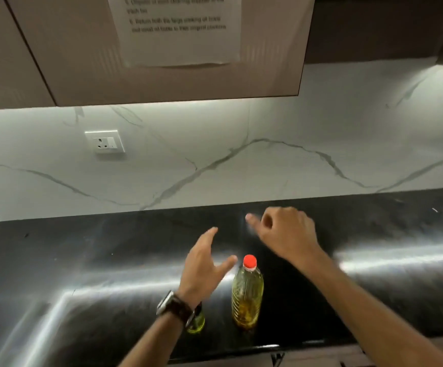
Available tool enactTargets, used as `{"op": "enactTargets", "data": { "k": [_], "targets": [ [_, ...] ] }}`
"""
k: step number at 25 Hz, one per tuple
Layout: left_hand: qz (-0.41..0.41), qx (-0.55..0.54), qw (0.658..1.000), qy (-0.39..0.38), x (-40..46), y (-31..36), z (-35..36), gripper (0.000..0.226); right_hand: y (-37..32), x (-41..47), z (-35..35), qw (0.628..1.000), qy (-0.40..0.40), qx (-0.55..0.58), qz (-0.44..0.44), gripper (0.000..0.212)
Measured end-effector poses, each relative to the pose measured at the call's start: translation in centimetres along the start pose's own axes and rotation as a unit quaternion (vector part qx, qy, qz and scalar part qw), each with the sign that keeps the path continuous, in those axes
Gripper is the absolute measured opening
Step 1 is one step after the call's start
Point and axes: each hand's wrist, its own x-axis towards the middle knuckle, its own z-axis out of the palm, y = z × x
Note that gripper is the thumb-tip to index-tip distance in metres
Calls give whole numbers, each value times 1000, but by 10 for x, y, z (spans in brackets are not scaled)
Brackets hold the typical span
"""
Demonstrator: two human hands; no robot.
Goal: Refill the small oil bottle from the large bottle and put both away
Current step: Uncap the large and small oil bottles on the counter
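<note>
Both our hands, left [204,263] and right [285,231], are loose and empty above the table [83,260], so the capped big bottle [247,292] and small bottle [196,323] look untouched.

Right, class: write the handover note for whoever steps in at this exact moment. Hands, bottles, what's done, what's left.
Left hand: open, fingers spread, raised above the counter, holding nothing.
Right hand: loosely curled, forefinger out, also empty.
Large oil bottle: upright on the black counter, red cap on, near the front edge.
Small oil bottle: to its left, mostly hidden behind the left wrist; yellow oil shows at its base.
Done: cannot tell whether the refill has happened.
Left: check the small bottle's level, then put both away.
</note>
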Motion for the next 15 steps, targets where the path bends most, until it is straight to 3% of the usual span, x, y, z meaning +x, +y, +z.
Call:
{"op": "enactTargets", "data": {
  "k": [5, 10, 15],
  "targets": [
    [-56, -108, 992, -39, -40, -9, 52, 71, -8, -33, 51, 989, -59, -136, -3, 85],
    [-74, -156, 984, -39, -41, -3, 73, 63, -9, -22, 63, 978, -77, -191, -21, 73],
    [-77, -153, 984, -49, -38, -7, 75, 59, 1, -13, 65, 965, -98, -217, -109, 63]
  ]
}}
